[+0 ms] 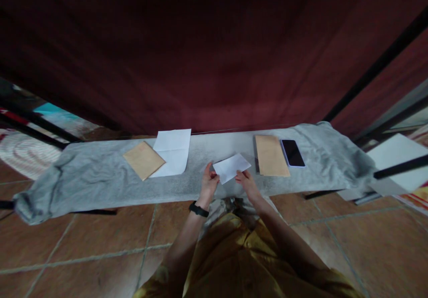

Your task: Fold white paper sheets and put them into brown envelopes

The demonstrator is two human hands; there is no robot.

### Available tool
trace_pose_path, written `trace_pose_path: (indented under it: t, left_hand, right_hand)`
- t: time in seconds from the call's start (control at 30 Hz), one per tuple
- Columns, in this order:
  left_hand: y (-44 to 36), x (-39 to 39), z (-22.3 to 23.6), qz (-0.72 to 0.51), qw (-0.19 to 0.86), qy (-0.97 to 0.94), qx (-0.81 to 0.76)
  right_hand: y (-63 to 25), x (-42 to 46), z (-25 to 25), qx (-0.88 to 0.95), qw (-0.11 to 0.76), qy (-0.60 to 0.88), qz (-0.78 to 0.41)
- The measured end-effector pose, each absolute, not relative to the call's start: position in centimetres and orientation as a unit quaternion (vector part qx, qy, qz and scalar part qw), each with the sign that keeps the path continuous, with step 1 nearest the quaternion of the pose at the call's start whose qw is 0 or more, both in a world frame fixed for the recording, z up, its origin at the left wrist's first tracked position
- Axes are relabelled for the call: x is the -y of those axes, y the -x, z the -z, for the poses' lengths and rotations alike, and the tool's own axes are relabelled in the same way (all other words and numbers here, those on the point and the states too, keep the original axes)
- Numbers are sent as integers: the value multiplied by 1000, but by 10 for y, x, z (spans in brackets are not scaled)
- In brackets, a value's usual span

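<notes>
A small folded white paper (231, 167) lies on the grey cloth-covered bench (100, 177) in front of me. My left hand (209, 181) pinches its left edge, fingers closed on it. My right hand (245, 180) grips its lower right corner. A black band sits on my left wrist (198, 209). Both hands rest close to the bench's near edge.
On the left lie a brown envelope (143, 159) and a creased white sheet (171, 151). On the right lie a stack of brown envelopes (270, 155) and a dark phone (293, 152). A dark red curtain (214, 52) hangs behind. Tiled floor lies below.
</notes>
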State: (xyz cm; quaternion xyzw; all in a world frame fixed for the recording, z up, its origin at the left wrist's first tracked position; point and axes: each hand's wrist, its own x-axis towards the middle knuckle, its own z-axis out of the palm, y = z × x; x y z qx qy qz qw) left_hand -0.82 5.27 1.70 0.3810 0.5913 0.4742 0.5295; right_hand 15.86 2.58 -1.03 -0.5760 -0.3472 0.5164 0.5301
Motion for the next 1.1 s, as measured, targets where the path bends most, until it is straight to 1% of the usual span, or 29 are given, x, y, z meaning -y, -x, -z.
trace_pose_path:
  t: [0.07, 0.17, 0.23, 0.33, 0.4, 0.47, 0.6, 0.73, 1.1]
  left_hand:
    - [18, -59, -14, -440, 469, -448, -621]
    - [28, -63, -14, -379, 373, -545, -649]
    - [29, -62, -16, -344, 308, -599, -655]
    - [23, -54, -20, -294, 220, -654, -661]
    - [14, -48, -22, -273, 170, -680, -659]
    - [4, -44, -21, -262, 151, -705, -642]
    - [-14, -41, -13, -215, 194, -758, -584]
    - [-19, -40, -4, -189, 185, -768, -583]
    - [1, -29, 6, -219, 119, -724, -643]
  right_hand:
    - [-168, -24, 17, 384, 537, 606, -443]
    - [-178, -22, 21, 494, 510, 651, -268]
    - [-177, -21, 21, 576, 453, 657, -177]
    - [-168, -19, 18, 689, 343, 629, -111]
    - [-162, -17, 16, 737, 278, 610, -85]
    - [-157, -15, 15, 759, 232, 604, -65]
    - [-154, -12, 13, 768, 194, 609, -43]
    - [-154, -11, 14, 764, 193, 615, -37]
    - [-164, -7, 24, 727, 221, 650, -13]
